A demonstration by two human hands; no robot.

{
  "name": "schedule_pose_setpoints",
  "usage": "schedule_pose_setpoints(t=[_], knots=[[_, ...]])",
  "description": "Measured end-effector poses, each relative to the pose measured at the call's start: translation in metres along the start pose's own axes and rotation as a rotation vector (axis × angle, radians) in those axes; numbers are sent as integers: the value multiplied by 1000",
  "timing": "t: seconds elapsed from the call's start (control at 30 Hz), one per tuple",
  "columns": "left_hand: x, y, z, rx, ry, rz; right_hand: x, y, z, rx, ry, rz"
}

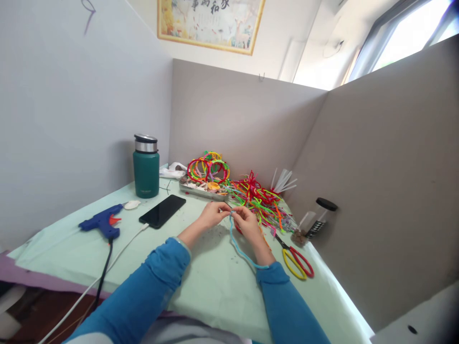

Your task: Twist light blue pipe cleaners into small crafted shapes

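Note:
My left hand [214, 214] and my right hand [247, 223] meet over the middle of the table, fingertips pinched together. Between them is the end of a light blue pipe cleaner [234, 243], whose free length hangs down in a curve towards my right wrist. Its pinched end is mostly covered by my fingers. Just beyond my hands lies a tangled heap of coloured pipe cleaners [253, 193]. A metal tray [204, 192] with small pieces in it sits behind my left hand, and pipe-cleaner rings [208, 169] rest on top of it.
Scissors [296, 260] with red and yellow handles lie right of my right hand. A clear jar [317, 220] with a black lid stands at the right edge. On the left are a phone [162, 211] with a white cable, a blue glue gun [102, 221] and a green bottle [146, 172]. Partitions surround the table.

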State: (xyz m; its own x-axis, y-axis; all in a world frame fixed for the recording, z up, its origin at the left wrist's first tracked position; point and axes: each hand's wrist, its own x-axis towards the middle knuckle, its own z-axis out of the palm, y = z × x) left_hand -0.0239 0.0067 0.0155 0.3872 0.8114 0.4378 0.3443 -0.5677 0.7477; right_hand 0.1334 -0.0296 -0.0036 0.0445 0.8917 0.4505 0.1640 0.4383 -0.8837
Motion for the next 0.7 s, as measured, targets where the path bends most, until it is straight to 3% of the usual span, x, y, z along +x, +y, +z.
schedule_pose_setpoints(t=[0.2,0.4,0.7], knots=[[-1,3,0,37,36,-18,-1,-1,-3,32,-56,36],[-1,0,2,32,43,-14,1,2,-3,45,-19,90],[-2,-3,4,64,39,-61,-1,-5,-4,12,-40,49]])
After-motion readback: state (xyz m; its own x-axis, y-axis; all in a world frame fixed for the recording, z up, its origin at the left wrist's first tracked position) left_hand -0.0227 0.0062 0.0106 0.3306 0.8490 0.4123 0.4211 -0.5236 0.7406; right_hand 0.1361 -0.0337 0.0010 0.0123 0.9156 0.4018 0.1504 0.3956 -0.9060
